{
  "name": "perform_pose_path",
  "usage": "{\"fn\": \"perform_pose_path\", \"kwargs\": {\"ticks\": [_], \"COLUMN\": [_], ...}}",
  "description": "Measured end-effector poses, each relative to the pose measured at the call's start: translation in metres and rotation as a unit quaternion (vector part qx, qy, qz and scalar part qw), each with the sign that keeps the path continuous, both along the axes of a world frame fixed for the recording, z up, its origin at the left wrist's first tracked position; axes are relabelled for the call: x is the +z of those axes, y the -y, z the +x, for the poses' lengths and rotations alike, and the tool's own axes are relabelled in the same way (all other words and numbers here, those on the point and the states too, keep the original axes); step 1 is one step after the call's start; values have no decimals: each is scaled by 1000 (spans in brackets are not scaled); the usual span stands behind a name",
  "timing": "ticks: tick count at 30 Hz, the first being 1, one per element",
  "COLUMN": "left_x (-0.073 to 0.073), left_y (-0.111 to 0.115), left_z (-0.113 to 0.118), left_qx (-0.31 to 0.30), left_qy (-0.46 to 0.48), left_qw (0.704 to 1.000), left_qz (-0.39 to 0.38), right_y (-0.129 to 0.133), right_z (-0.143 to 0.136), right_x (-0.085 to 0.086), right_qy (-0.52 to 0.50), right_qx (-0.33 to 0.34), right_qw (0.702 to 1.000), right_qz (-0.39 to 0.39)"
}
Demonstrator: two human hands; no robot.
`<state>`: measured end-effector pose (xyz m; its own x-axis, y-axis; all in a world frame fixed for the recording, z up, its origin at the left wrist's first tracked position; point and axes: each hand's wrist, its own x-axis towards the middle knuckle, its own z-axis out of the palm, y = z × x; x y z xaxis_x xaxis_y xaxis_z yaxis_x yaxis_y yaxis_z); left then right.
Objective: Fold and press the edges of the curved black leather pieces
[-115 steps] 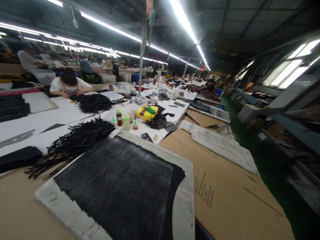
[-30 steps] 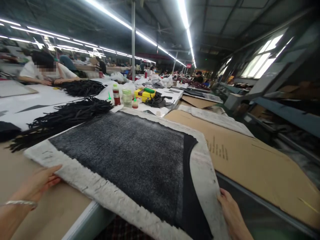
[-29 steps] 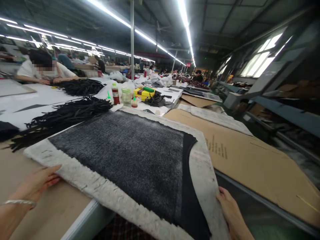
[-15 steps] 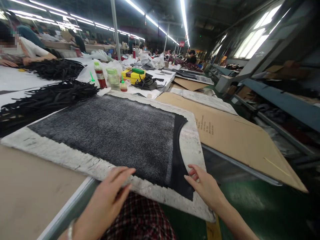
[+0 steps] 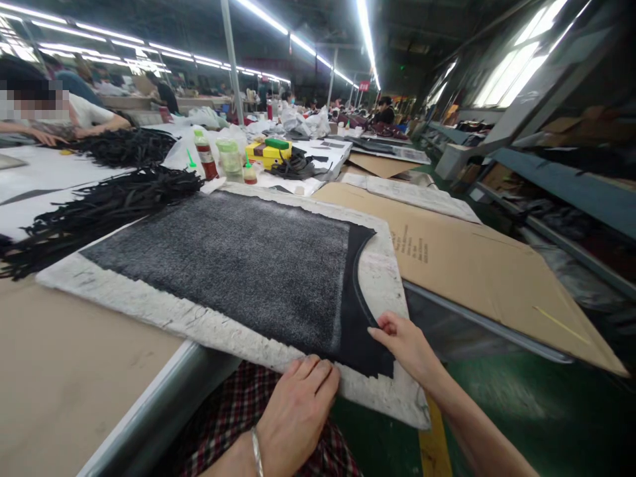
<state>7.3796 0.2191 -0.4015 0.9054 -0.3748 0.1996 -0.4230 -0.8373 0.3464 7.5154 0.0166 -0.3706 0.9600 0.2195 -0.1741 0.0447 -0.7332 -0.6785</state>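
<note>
A large black sheet (image 5: 223, 265), speckled grey over most of its face with a plain black band and a curved cutout at its right end, lies on a worn whitish board (image 5: 163, 311). My left hand (image 5: 301, 404), with a bracelet at the wrist, is closed over the board's near edge; its fingers are bent and close together, the thumb hidden. At the curved right edge of the sheet, my right hand (image 5: 405, 341) pinches the plain band between thumb and fingers.
Piles of black strips (image 5: 114, 205) lie left of the board. Behind it stand a red-filled bottle (image 5: 206, 156), a green-lidded jar (image 5: 229, 159), a small glue bottle (image 5: 249, 173) and a yellow box (image 5: 268, 154). Cardboard (image 5: 462, 258) extends rightward. A co-worker (image 5: 64, 116) works at far left.
My left hand has moved right along the board's near edge and closed there. My right hand has come slightly up to the sheet's curved edge and pinched it. The view has shifted slightly.
</note>
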Motion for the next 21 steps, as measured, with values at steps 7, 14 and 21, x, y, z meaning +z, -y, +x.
{"fn": "perform_pose_path", "kwargs": {"ticks": [7, 14, 21], "left_x": [-2, -15, -19], "left_y": [18, 34, 39], "left_z": [7, 8, 11], "left_qx": [-24, 61, 85], "left_qy": [63, 77, 89], "left_qw": [998, 995, 992], "left_qz": [8, 32, 39], "right_y": [-19, -30, -28], "right_z": [7, 15, 30], "right_x": [35, 54, 61], "right_qy": [-165, -218, -226], "right_qx": [23, 71, 76], "right_qw": [942, 932, 931], "right_qz": [292, 281, 276]}}
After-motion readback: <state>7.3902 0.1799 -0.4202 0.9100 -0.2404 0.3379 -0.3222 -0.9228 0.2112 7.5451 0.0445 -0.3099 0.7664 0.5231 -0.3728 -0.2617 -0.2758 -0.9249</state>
